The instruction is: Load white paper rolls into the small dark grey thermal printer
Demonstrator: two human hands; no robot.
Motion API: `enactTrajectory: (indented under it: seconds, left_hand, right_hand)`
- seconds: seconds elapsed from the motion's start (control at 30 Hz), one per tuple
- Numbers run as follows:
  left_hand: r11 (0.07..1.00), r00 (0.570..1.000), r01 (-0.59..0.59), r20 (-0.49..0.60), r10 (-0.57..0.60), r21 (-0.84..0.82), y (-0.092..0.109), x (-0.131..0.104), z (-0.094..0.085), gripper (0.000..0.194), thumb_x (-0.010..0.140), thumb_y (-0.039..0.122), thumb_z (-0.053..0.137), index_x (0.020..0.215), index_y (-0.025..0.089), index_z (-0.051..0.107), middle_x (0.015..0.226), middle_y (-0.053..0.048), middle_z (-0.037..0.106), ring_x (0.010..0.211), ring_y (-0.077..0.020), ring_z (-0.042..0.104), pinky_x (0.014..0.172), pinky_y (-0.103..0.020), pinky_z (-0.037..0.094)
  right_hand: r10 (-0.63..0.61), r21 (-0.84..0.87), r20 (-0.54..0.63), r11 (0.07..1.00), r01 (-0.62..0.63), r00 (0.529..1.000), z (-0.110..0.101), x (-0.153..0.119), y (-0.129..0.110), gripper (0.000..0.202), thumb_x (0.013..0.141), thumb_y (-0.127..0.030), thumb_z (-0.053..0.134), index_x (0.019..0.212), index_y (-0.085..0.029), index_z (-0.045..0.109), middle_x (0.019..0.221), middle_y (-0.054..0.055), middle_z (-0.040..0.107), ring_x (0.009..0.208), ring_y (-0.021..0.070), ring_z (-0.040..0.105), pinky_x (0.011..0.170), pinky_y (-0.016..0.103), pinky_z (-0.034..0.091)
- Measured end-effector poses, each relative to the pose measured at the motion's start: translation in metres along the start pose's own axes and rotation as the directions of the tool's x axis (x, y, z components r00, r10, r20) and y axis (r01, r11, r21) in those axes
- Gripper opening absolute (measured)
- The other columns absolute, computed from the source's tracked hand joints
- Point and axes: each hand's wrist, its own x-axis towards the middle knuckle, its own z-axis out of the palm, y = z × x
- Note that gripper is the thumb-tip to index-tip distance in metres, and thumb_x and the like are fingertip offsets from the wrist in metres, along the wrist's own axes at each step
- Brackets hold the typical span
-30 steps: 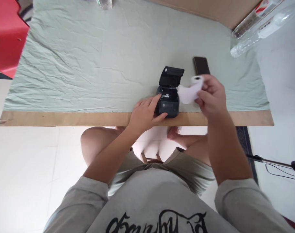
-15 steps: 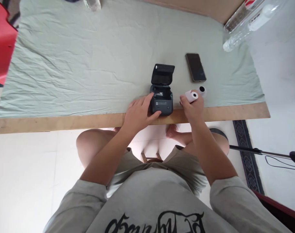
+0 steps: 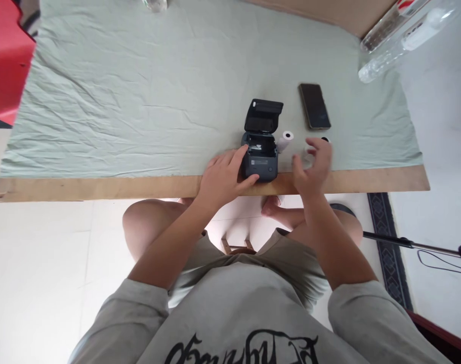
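A small dark printer [image 3: 261,164] stands at the table's front edge with its black lid [image 3: 264,115] raised and its inner compartment showing. My left hand [image 3: 224,177] rests against the printer's left side, fingers and thumb spread around its corner. Just right of the printer, a white paper roll [image 3: 286,141] stands on the cloth. To the right of that roll, my right hand [image 3: 312,164] has its fingers apart and nothing between them. Behind its fingers lies another white roll, mostly hidden, with its dark core [image 3: 325,139] showing.
A black phone [image 3: 315,106] lies behind my right hand. Clear plastic bottles [image 3: 389,50] lie at the back right, near a cardboard box [image 3: 321,12]. The green cloth [image 3: 139,101] is wrinkled. A wooden strip [image 3: 101,188] runs along the front edge.
My right hand has let go of the white roll, which now stands beside the printer, and its fingers have opened. The whole view has shifted slightly. My left hand stays on the printer.
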Motion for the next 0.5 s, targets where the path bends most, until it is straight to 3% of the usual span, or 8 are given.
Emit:
enactTrajectory:
  seconds: [0.07,0.13,0.27,0.37,0.5]
  left_hand:
    - [1.000,1.000,-0.008,-0.003,0.008,-0.004,0.000,0.000,0.000,0.072,0.099,0.057,0.054,0.158,0.017,0.041,0.150,-0.014,0.060,0.135,-0.0327,0.058,0.115,-0.047,0.042]
    - [1.000,1.000,-0.009,-0.001,0.009,-0.007,0.000,0.000,0.000,0.072,0.099,0.057,0.054,0.158,0.017,0.041,0.152,-0.014,0.059,0.135,-0.0329,0.058,0.115,-0.046,0.042]
    - [1.000,1.000,0.010,0.010,-0.010,-0.005,0.001,0.000,-0.001,0.071,0.099,0.055,0.055,0.158,0.016,0.041,0.150,-0.014,0.061,0.135,-0.0330,0.059,0.115,-0.047,0.041]
    - [1.000,1.000,0.010,0.018,-0.010,-0.001,0.001,0.001,-0.002,0.072,0.100,0.055,0.054,0.158,0.015,0.041,0.150,-0.015,0.061,0.135,-0.0333,0.058,0.115,-0.047,0.041]
    - [1.000,1.000,0.017,0.024,-0.018,0.019,0.002,0.002,-0.002,0.071,0.100,0.055,0.052,0.158,0.017,0.039,0.151,-0.015,0.059,0.135,-0.0340,0.058,0.114,-0.047,0.043]
  right_hand:
    - [-0.014,-0.089,-0.156,0.996,0.000,0.988,-0.012,0.002,0.012,0.036,0.087,-0.032,0.052,0.122,-0.023,0.055,0.119,0.017,0.065,0.124,0.0342,0.061,0.106,0.057,0.049]
    - [0.033,-0.084,-0.246,0.995,-0.055,0.969,-0.019,0.009,0.028,0.039,0.083,-0.030,0.057,0.122,-0.024,0.055,0.123,0.017,0.064,0.123,0.0338,0.061,0.105,0.055,0.050]
    - [0.182,0.040,-0.106,0.983,-0.179,0.978,-0.012,0.026,0.056,0.061,0.076,-0.034,0.066,0.133,-0.022,0.048,0.139,0.019,0.053,0.123,0.0317,0.060,0.100,0.050,0.053]
    - [0.185,-0.030,-0.061,0.982,-0.187,0.981,-0.001,0.030,0.064,0.052,0.077,-0.035,0.065,0.126,-0.020,0.054,0.131,0.017,0.056,0.130,0.0325,0.056,0.112,0.054,0.045]
    - [0.206,-0.069,-0.078,0.975,-0.212,0.975,0.002,0.027,0.062,0.036,0.083,-0.035,0.057,0.116,-0.021,0.061,0.118,0.014,0.062,0.118,0.0291,0.061,0.109,0.051,0.047]
